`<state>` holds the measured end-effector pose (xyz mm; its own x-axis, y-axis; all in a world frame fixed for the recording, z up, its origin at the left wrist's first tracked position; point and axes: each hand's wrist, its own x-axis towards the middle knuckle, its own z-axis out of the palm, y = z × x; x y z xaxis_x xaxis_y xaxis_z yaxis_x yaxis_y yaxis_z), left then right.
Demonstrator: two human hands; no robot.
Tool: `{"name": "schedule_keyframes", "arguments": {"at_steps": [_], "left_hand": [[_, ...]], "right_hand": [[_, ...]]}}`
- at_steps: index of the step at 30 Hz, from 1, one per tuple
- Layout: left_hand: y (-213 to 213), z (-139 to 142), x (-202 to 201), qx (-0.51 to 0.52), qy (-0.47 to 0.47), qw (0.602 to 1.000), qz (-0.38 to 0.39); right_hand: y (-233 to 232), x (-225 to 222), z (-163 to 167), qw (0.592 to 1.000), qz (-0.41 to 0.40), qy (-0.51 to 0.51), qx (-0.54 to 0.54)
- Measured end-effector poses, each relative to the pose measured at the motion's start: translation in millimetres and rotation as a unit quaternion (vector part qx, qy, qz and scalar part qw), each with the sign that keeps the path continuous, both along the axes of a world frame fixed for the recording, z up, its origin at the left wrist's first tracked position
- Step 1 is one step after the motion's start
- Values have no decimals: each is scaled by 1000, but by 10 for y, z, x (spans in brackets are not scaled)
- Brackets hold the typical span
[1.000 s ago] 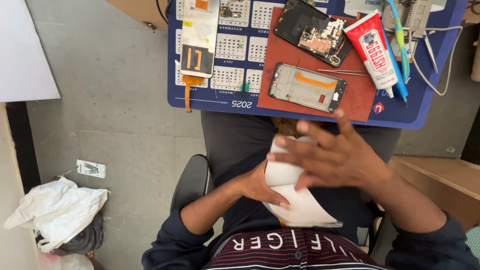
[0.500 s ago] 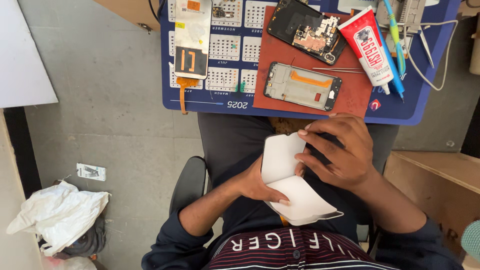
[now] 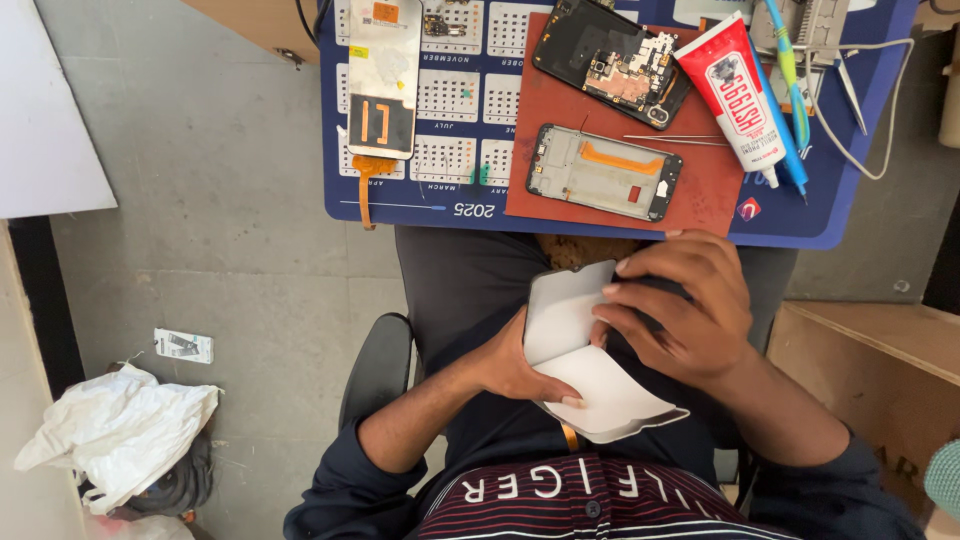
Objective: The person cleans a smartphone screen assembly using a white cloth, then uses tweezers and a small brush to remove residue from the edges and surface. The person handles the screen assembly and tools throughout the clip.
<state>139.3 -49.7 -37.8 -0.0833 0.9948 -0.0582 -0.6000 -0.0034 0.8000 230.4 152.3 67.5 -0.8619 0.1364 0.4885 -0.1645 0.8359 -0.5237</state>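
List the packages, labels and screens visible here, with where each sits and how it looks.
Glue tube: upper right of the mat, red and white, white nozzle.
Phone screen panel: upper left of the mat, face down, orange flex cable.
Calendar mat: blue desk cover with white month grids.
White screen panel: over the lap, held by left hand and right hand.
Small card: on the floor, white.

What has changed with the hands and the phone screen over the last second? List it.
The right hand, which lay flat over the white film, has slid toward the far end of the phone screen, and the film has been peeled back, now folding toward the body. The left hand still holds the screen's edge. The phone frame, glue tube and mat lie as before.
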Motion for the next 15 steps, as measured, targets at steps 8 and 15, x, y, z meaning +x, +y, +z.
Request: {"name": "schedule_keyframes", "arguments": {"at_steps": [8, 15], "left_hand": [[7, -74, 13, 18, 49, 998, 25], [-6, -99, 57, 22, -86, 996, 25]], "right_hand": [[-3, 55, 152, 994, 36, -30, -95], [5, 49, 258, 986, 69, -34, -151]]}}
